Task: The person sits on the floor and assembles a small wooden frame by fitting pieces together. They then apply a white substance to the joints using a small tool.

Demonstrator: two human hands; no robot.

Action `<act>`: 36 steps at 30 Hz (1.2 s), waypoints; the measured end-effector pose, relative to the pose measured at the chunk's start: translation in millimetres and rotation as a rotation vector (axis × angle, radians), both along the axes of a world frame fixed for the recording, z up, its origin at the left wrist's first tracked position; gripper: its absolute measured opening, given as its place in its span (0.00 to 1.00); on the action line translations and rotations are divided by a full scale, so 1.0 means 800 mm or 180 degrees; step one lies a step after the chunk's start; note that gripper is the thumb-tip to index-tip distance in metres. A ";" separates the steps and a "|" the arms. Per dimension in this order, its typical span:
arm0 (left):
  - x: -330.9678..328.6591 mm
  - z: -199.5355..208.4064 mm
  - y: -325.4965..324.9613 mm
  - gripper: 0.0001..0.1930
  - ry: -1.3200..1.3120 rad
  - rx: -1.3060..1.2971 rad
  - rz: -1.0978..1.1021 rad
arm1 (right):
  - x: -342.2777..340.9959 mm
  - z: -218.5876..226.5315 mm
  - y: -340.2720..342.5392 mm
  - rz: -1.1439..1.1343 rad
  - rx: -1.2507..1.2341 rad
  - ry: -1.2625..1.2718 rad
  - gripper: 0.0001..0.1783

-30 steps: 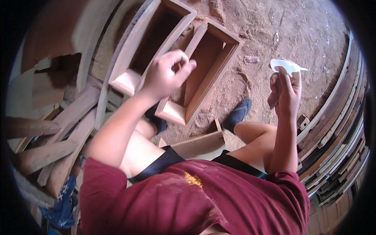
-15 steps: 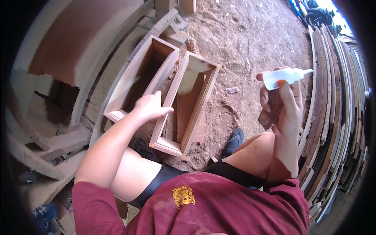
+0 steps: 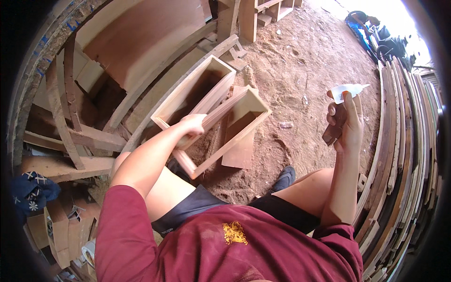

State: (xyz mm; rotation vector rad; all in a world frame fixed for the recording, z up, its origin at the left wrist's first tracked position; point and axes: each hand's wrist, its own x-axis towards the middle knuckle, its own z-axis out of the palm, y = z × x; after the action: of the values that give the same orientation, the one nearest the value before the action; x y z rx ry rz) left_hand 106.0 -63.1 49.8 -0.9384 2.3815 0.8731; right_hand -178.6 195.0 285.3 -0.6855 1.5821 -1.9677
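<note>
My left hand (image 3: 193, 125) is closed round the left side of an open rectangular wooden box frame (image 3: 184, 162), which tilts above the ground in front of my knees. Just left of it lies a second, similar wooden box (image 3: 214, 97) with a dark interior. Out to the right, my right hand (image 3: 350, 120) is raised and holds a white squeeze bottle (image 3: 346, 92) on its side, nozzle pointing right. A small dark brown piece (image 3: 331, 135), perhaps wood, is also in that hand, below the bottle.
A flat board (image 3: 238, 152) lies on the sandy ground (image 3: 300, 70) beneath the tilted frame. Long planks (image 3: 394, 155) are stacked along the right. Curved timbers and a large panel (image 3: 150, 37) fill the left. More wooden framework (image 3: 249, 21) stands at the far end.
My left hand has closed on the frame's side, and the frame has tilted, baring more of the board beneath. The bottle stays in my right hand. The whole view has shifted.
</note>
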 end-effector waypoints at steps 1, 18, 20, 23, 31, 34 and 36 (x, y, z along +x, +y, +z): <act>0.008 0.002 0.001 0.33 -0.0019 0.0036 -0.0067 | 0.001 0.003 0.006 -0.0019 -0.0075 -0.0023 0.12; -0.062 0.022 0.054 0.41 -0.0162 -0.0830 0.0095 | 0.046 0.015 0.044 0.0473 0.1358 0.1190 0.14; -0.060 0.018 0.051 0.45 -0.0223 -0.0868 0.0084 | 0.063 0.045 0.049 0.0809 0.1832 0.1376 0.13; -0.050 -0.019 0.037 0.50 0.0060 -0.0865 0.0111 | 0.051 0.071 0.044 0.1111 0.2125 0.1422 0.13; -0.102 0.047 0.087 0.48 -0.0264 -0.0735 0.1065 | -0.048 0.038 -0.003 0.2348 0.1785 0.1362 0.13; -0.125 0.010 0.088 0.38 0.0305 -0.1135 0.1689 | -0.071 0.013 -0.050 0.2909 0.2347 0.1624 0.16; -0.139 -0.018 0.080 0.30 0.0795 -0.1554 0.1782 | -0.112 -0.047 -0.089 0.3327 0.2211 0.1604 0.16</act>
State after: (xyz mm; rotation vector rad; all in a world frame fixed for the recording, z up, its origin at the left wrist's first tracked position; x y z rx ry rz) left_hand -5.0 1.2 35.5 -1.8458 2.6445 0.6160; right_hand -268.0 124.1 247.6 -1.3688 1.5174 -0.4701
